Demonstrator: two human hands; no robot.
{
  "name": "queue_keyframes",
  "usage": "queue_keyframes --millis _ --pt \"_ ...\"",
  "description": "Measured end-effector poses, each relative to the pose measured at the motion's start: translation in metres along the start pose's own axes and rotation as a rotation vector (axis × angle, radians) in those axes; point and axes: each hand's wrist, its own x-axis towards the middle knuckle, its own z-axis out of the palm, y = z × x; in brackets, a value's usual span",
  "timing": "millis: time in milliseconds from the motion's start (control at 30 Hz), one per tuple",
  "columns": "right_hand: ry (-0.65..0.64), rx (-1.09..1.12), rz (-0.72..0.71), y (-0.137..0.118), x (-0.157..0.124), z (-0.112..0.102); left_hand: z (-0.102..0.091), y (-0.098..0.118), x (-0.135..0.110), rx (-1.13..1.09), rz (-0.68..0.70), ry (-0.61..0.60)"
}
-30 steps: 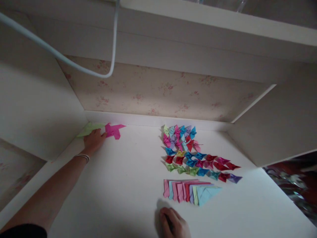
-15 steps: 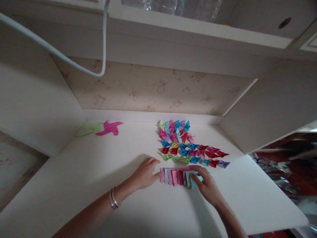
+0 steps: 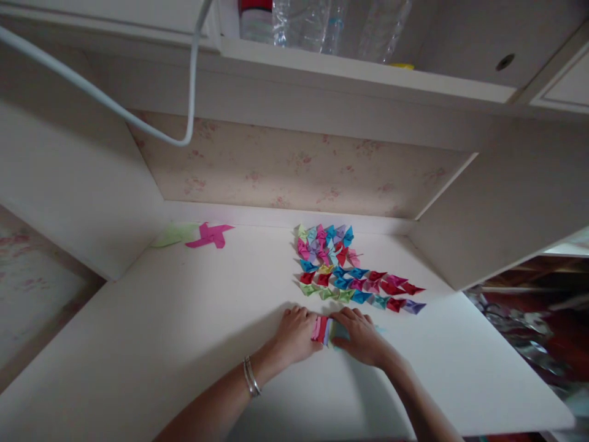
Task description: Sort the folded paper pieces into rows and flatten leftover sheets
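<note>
My left hand (image 3: 294, 336) and my right hand (image 3: 361, 336) press in from either side on a bunched row of folded coloured paper pieces (image 3: 324, 329) lying on the white desk (image 3: 193, 331). Fingers of both hands curl round the ends of the bunch. Just beyond my hands lies a spread of several small folded origami shapes (image 3: 350, 270) in pink, blue, red and green. A thin bracelet sits on my left wrist.
A pink folded paper shape (image 3: 210, 235) and a pale green one (image 3: 177, 234) lie at the back left corner. A shelf above holds clear plastic bottles (image 3: 322, 24). A white cable (image 3: 138, 120) hangs at the upper left. The desk's right edge drops off near cluttered items.
My left hand left the pink shape at the back left and came to the row of folded pieces. Both hands have pushed the row together into a tight bunch.
</note>
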Motion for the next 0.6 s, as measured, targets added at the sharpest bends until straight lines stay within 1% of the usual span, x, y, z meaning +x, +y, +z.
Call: queue_keyframes --millis 133,267,367,433,467,533,600 --pt "-0.017 0.026 -0.109 -0.025 0.012 -0.002 -0.012 -0.008 -0.013 -0.019 0.010 -0.019" --pt "-0.084 0.066 -0.135 -0.049 0.028 0.001 -0.029 -0.023 -0.032 -0.102 -0.023 0.014" --pt "-0.103 0.029 -0.149 -0.067 0.039 0.002 -0.041 -0.041 -0.047 -0.147 -0.053 0.062" --pt "-0.096 0.028 -0.180 -0.077 0.047 0.000 -0.049 -0.057 -0.056 -0.174 -0.082 0.132" --pt "-0.090 0.062 -0.200 -0.081 0.050 -0.001 -0.053 -0.065 -0.060 -0.191 -0.106 0.183" --pt "-0.052 0.201 -0.230 -0.089 0.057 -0.005 -0.059 -0.081 -0.068 -0.254 -0.174 0.318" --pt "0.009 0.401 -0.230 -0.097 0.065 -0.010 -0.065 -0.096 -0.076 -0.385 -0.291 0.483"
